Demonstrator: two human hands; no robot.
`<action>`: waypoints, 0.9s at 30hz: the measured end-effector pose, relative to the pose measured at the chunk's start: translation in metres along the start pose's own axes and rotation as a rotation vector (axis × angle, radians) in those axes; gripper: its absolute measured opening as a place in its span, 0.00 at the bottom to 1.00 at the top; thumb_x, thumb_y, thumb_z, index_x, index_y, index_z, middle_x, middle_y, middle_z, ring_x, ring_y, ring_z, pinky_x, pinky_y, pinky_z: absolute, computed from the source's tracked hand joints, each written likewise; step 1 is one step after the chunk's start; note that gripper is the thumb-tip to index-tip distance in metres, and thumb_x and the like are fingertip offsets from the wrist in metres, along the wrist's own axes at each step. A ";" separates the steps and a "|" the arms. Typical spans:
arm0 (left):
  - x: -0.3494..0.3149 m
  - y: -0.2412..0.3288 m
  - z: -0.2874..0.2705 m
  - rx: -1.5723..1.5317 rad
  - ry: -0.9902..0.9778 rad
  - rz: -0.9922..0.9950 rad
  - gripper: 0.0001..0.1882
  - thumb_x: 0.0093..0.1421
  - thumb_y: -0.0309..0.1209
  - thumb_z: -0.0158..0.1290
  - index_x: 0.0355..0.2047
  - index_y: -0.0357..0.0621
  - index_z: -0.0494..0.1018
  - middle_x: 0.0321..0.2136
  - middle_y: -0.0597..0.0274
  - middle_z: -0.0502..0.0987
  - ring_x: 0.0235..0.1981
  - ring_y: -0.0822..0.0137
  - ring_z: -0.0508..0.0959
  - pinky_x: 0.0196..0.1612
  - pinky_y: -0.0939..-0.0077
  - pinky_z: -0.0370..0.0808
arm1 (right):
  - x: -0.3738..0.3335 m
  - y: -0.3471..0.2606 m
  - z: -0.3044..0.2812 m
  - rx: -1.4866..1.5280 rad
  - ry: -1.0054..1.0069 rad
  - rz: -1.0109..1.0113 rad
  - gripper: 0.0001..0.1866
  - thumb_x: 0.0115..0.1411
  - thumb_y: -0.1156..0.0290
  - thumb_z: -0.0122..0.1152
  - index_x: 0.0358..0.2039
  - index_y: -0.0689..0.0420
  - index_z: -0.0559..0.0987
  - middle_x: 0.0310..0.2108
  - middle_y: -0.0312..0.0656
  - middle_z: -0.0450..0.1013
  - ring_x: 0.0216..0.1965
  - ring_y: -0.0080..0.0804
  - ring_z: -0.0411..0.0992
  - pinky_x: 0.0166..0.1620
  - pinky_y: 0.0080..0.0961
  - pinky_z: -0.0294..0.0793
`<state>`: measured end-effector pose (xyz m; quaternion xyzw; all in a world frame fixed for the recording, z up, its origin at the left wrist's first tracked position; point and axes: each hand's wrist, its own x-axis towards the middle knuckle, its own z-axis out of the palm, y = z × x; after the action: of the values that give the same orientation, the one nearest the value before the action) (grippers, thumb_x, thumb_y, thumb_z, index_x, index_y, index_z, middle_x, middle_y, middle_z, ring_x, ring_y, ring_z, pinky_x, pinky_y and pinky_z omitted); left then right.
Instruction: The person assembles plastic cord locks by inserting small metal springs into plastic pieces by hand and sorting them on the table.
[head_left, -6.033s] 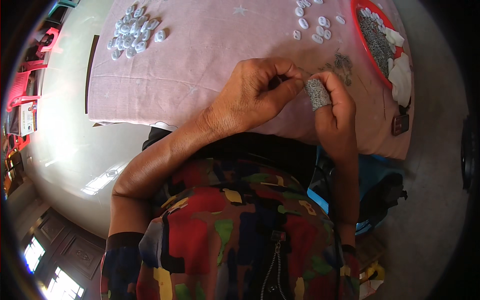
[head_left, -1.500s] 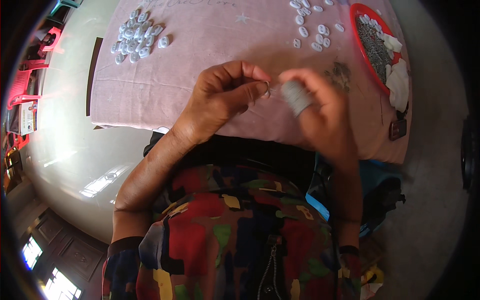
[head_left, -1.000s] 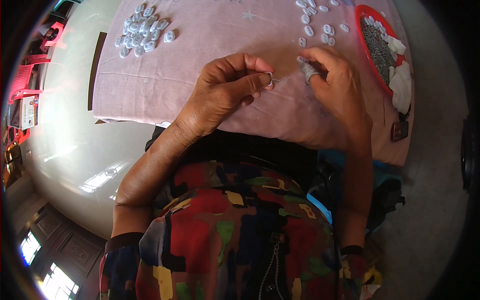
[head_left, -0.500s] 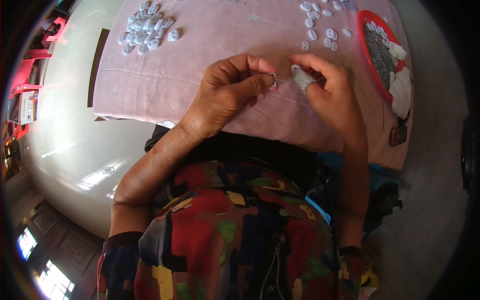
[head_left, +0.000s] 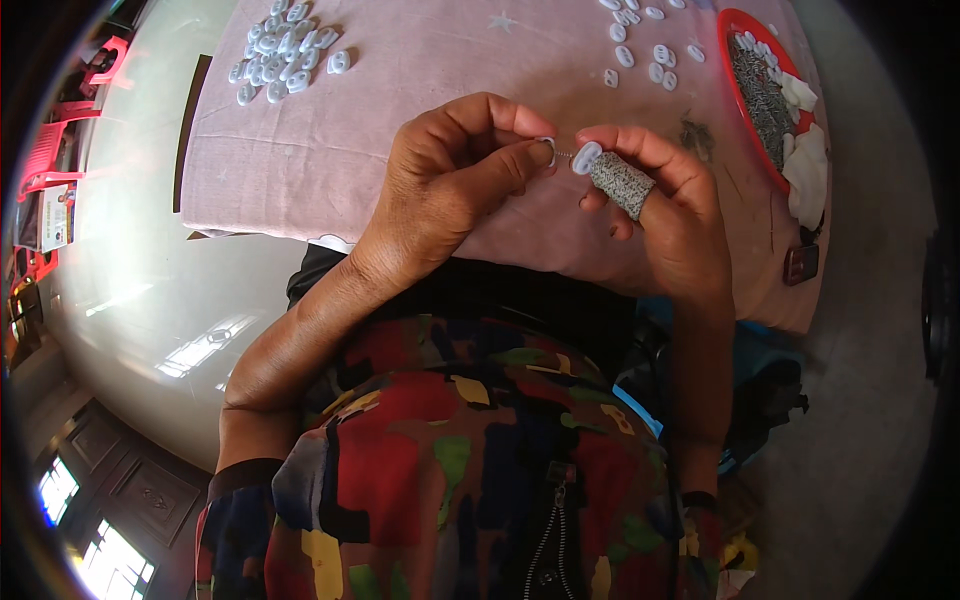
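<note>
My left hand [head_left: 432, 185] pinches a small white piece [head_left: 550, 146] between thumb and forefinger, which mostly hide it. From that piece a thin, short metal spring [head_left: 564, 155] sticks out to the right. Facing it, my right hand [head_left: 680, 205] grips a white oval plastic piece [head_left: 586, 158] with thumb and forefinger, right at the spring's free end. Whether the spring is hooked into the oval piece I cannot tell. A speckled grey knit sleeve [head_left: 622, 184] covers my right thumb. Both hands are just above the near part of the pink cloth [head_left: 430, 60].
A heap of white oval pieces [head_left: 285, 50] lies at the far left, several more [head_left: 656, 72] lie loose at the far right. A red tray [head_left: 733, 80] holds many grey metal bits [head_left: 765, 115]. White cloth [head_left: 805, 185] and a small dark-red device [head_left: 799, 264] are beside it.
My right hand has turned and come closer to my left, bringing its white oval piece up to the spring's end. My left hand has shifted slightly.
</note>
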<state>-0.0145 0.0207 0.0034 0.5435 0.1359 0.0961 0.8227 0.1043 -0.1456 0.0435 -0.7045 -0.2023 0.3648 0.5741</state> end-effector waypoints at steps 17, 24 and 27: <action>0.000 -0.005 -0.001 0.054 -0.020 0.051 0.08 0.64 0.21 0.56 0.44 0.37 0.75 0.35 0.67 0.78 0.37 0.81 0.76 0.41 0.87 0.73 | -0.004 0.014 0.006 -0.033 -0.021 -0.249 0.15 0.60 0.84 0.54 0.47 0.66 0.79 0.41 0.39 0.78 0.44 0.21 0.74 0.51 0.18 0.72; 0.000 -0.007 -0.003 0.075 -0.015 0.046 0.08 0.64 0.21 0.56 0.43 0.37 0.75 0.36 0.67 0.79 0.38 0.79 0.77 0.44 0.86 0.74 | -0.003 0.017 0.005 -0.087 -0.016 -0.293 0.16 0.59 0.86 0.53 0.47 0.67 0.80 0.40 0.41 0.79 0.43 0.22 0.75 0.50 0.19 0.73; 0.000 -0.006 -0.003 0.104 -0.002 0.037 0.08 0.64 0.20 0.56 0.43 0.36 0.75 0.36 0.66 0.79 0.39 0.79 0.77 0.46 0.85 0.75 | -0.003 0.018 0.007 -0.066 -0.006 -0.283 0.16 0.58 0.86 0.53 0.47 0.67 0.80 0.40 0.41 0.79 0.43 0.22 0.75 0.50 0.18 0.73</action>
<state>-0.0156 0.0205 -0.0031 0.5883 0.1296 0.1036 0.7915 0.0946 -0.1479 0.0270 -0.6865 -0.3130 0.2756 0.5957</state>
